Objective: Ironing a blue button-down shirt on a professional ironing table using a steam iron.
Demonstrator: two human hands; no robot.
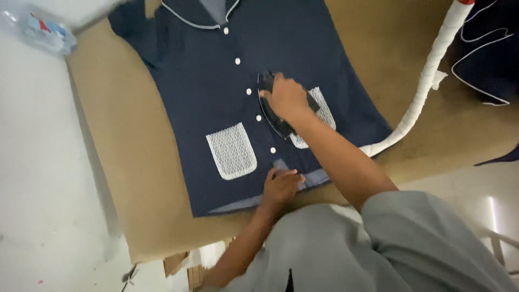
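Both of your hands are on the navy button-front shirt with white lace pockets (216, 92), spread flat on the brown padded table (130, 157). Your right hand (285, 98) clenches the dark iron (273, 105) beside the button line; your left hand (281, 185) presses the hem, fingers curled.

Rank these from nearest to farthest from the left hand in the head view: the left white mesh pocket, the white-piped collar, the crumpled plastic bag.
1. Left white mesh pocket: just up and left of the left hand.
2. White-piped collar: top of the navy shirt.
3. Crumpled plastic bag: far top-left corner.
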